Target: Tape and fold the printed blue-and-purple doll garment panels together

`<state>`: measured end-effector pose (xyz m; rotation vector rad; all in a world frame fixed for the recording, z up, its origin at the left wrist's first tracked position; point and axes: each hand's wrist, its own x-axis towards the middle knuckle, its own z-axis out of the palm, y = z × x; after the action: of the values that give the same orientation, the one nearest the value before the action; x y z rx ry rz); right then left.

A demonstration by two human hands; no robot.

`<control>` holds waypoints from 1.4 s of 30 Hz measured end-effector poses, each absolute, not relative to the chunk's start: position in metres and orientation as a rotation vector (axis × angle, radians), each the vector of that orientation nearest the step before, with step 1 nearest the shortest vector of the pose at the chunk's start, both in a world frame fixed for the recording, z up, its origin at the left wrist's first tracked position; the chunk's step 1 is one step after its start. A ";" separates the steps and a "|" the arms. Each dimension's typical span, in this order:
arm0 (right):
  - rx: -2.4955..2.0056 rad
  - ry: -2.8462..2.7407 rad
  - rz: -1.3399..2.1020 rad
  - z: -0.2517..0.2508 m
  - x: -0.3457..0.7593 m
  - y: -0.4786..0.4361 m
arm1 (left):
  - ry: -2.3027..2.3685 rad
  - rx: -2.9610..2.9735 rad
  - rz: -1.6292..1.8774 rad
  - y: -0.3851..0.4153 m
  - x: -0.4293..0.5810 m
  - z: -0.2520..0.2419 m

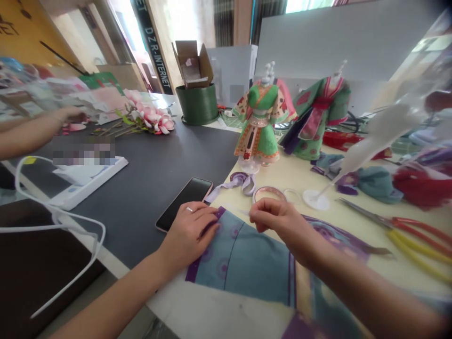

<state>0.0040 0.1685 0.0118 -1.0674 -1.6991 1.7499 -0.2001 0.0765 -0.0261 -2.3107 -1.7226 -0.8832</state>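
the only writing that can be read runs down a dark vertical banner (151, 47) at the top centre: "d2r-internet", though the second character could be a z. black lettering on the yellow wall (12, 23) at the upper left is cut off by the frame.

the left hand (187, 230), with a ring on one finger, lies flat with its fingers together, pressing on a blue fabric panel (240, 263) with purple trim and round printed motifs, its fingertips at the panel's purple edge. the panel lies at the bottom centre of the frame, on a cream work board (293, 181). the right hand (271, 221) is just above the panel, its fingers (259, 212) pinched together. a thin pale strand may run from them, but it is too fine to tell what they hold.

above the hands are a lavender ribbon roll (243, 183) and a smartphone (185, 203), dark-screened on the grey tabletop (141, 188). to the right lie red- and yellow-handled scissors (420, 235) — whether one pair or two, i cannot tell. two miniature green gowns (259, 127) (321, 117) stand on dress forms at upper centre. at the upper left, a co-worker's hand (70, 114) reaches near pink artificial magnolias (150, 115).
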 end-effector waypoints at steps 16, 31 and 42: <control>-1.085 -1.644 1.818 -0.004 0.001 0.169 | -1.705 -2.324 -0.797 0.080 -0.201 -0.033; -1.081 -1.639 1.818 -0.002 -0.001 0.167 | -1.713 -2.312 -0.823 0.077 -0.201 -0.033; -1.080 -1.635 1.842 -0.006 0.000 0.167 | -1.628 -2.295 -0.833 0.078 -0.202 -0.037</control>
<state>0.0000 0.1673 -0.0062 -1.0796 -1.6352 1.8420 -0.2015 0.0776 -0.0373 -2.2950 -1.6283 -0.8326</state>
